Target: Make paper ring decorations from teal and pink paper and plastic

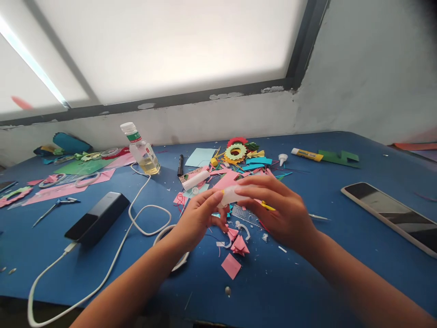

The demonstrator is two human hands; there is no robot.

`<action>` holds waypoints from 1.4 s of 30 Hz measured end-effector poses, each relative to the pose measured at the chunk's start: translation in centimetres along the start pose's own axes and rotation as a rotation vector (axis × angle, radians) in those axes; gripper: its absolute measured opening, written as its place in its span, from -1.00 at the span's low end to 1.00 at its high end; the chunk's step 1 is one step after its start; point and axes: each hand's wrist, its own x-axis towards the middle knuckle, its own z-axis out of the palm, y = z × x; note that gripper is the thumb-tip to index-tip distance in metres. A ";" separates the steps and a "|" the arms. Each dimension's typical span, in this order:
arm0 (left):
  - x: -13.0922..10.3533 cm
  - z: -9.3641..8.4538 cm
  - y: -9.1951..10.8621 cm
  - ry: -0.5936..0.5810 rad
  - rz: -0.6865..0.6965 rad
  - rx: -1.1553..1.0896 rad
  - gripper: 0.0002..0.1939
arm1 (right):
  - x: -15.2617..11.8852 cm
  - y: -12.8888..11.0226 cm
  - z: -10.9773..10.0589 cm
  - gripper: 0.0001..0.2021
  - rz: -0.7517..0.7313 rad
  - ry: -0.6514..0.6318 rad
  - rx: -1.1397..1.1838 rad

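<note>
A small whitish translucent piece (231, 195) is held between my two hands near the middle of the view. My left hand (201, 214) pinches its left end, where a bit of yellow shows. The fingers of my right hand (276, 205) are closed round its right end. Just below the hands lie folded pink paper pieces (240, 246) and a pink paper square (231, 266). Behind them is a heap of pink and blue paper scraps (227, 178), with a white roll (196, 180) beside it.
A bottle of yellowish liquid (145, 152) stands at the back left. A black device (97, 218) with a white cable (133, 221) lies left, scissors (56, 208) beyond it. On the right are a phone (392, 214), a glue stick (307, 154) and green paper (337, 158).
</note>
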 end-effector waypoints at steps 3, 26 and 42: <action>0.1 0.0 0.1 0.033 -0.130 -0.058 -0.69 | -0.1 0.3 0.1 -0.64 -0.020 -0.012 -0.012; 0.6 -0.8 -0.6 -0.053 -0.465 -0.207 -0.59 | -0.8 2.3 0.6 -0.71 0.423 -0.199 0.584; 1.6 -1.2 -2.3 0.181 0.007 0.218 -0.59 | -1.9 2.7 3.6 -0.54 0.973 -0.155 0.816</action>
